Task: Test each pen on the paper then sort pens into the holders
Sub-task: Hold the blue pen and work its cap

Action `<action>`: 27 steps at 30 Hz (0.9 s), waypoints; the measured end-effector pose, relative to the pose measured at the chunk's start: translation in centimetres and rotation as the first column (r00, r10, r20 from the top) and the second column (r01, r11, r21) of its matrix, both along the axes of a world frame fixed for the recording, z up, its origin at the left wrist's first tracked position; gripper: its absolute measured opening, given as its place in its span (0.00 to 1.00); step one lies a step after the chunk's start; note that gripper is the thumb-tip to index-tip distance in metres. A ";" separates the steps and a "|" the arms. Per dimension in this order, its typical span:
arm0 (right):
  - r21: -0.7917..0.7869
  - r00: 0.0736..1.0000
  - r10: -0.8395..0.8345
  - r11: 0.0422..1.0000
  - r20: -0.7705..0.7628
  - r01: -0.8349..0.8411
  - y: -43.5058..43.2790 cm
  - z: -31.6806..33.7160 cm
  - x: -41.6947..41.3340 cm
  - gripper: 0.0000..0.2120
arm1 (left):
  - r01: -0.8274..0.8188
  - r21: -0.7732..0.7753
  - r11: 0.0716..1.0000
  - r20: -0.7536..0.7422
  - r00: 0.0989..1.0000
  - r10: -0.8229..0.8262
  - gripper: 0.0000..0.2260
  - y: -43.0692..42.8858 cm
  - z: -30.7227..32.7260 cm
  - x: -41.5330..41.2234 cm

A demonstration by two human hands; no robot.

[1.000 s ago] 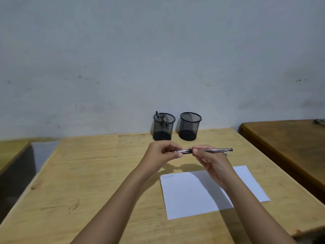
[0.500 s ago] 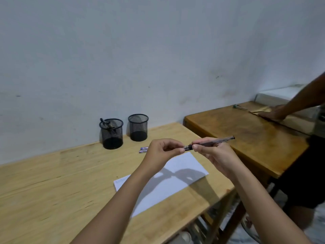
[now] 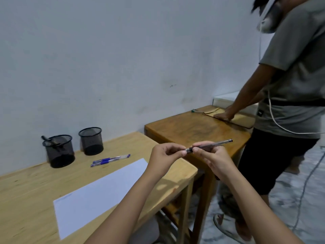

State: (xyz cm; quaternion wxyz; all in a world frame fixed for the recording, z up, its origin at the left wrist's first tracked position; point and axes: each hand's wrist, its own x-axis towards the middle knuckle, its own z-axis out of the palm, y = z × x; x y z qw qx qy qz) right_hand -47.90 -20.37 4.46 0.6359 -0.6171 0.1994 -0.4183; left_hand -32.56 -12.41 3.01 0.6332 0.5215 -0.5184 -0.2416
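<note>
Both my hands hold one clear pen [image 3: 213, 144] with a dark tip in the air past the light table's right end. My right hand [image 3: 211, 157] grips its barrel. My left hand [image 3: 166, 155] pinches the cap end. Two blue pens [image 3: 110, 160] lie side by side on the light wooden table [image 3: 26, 194] behind the white paper [image 3: 98, 194]. Two black mesh holders stand by the wall: the left holder [image 3: 59, 151] has a dark pen in it, the right holder [image 3: 91, 140] looks empty.
A darker wooden table [image 3: 193, 127] stands to the right of mine. Another person [image 3: 290, 88] in a grey shirt leans a hand on brown card there. A white cable hangs from them. Grey tiled floor [image 3: 299, 199] lies beyond.
The view has swung to the right, so the holders and paper now sit at the left and the other person has come into view. My hands still hold the pen between them.
</note>
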 end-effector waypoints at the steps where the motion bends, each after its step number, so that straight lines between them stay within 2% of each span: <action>1: 0.013 0.999 -0.025 1.000 0.028 0.024 -0.5 -0.3 -0.6 0.12 | 0.010 -0.002 1.000 0.010 1.000 -0.010 0.06 -0.9 -0.1 -0.6; 5: 0.199 0.962 -0.223 0.962 0.160 0.190 -1.9 -3.2 -2.7 0.12 | 0.041 0.014 0.999 0.119 0.992 -0.042 0.04 -3.7 -0.7 -2.5; 8: 0.264 0.930 -0.323 0.925 0.176 0.271 -2.8 -6.6 -5.1 0.05 | 0.035 0.125 0.992 0.302 0.951 -0.071 0.09 -5.5 -2.1 -2.7; 11: 0.288 0.910 -0.412 0.878 0.042 0.384 -3.6 -11.4 -8.2 0.07 | -0.051 0.345 0.937 0.502 0.854 -0.139 0.18 -7.0 -4.7 -1.3; 14: 0.225 0.856 -0.475 0.828 -0.204 0.513 -3.3 -18.3 -11.2 0.08 | -0.130 0.502 0.855 0.560 0.802 -0.207 0.24 -7.8 -7.5 -1.0; 15: 0.216 0.837 -0.471 0.819 -0.279 0.532 -2.9 -20.9 -12.0 0.09 | -0.168 0.540 0.825 0.601 0.763 -0.238 0.25 -8.2 -8.4 -1.2; 17: 0.186 0.788 -0.415 0.821 -0.455 0.540 -2.2 -26.1 -13.0 0.11 | -0.292 0.552 0.781 0.736 0.611 -0.292 0.26 -9.3 -9.9 -1.5; 19: 0.117 0.690 -0.355 0.835 -0.631 0.537 -1.1 -30.5 -13.7 0.12 | -0.387 0.520 0.761 0.803 0.524 -0.283 0.26 -10.0 -10.8 -1.8; 21: 0.084 0.568 -0.275 0.848 -0.775 0.524 -0.1 -34.2 -14.2 0.09 | -0.423 0.508 0.750 0.819 0.507 -0.268 0.25 -10.6 -11.3 -2.0; 23: 0.118 0.456 -0.143 0.859 -0.878 0.497 0.8 -37.4 -14.8 0.11 | -0.439 0.497 0.749 0.827 0.501 -0.255 0.25 -10.9 -11.6 -2.0; 25: 0.155 0.354 -0.014 0.882 -0.935 0.446 1.6 -39.7 -15.7 0.11 | -0.450 0.476 0.756 0.838 0.492 -0.234 0.25 -11.0 -11.7 -2.0; 27: 0.187 0.293 0.056 0.878 -0.954 0.442 1.9 -41.0 -16.4 0.06 | -0.462 0.448 0.766 0.853 0.478 -0.210 0.25 -11.3 -12.0 -2.1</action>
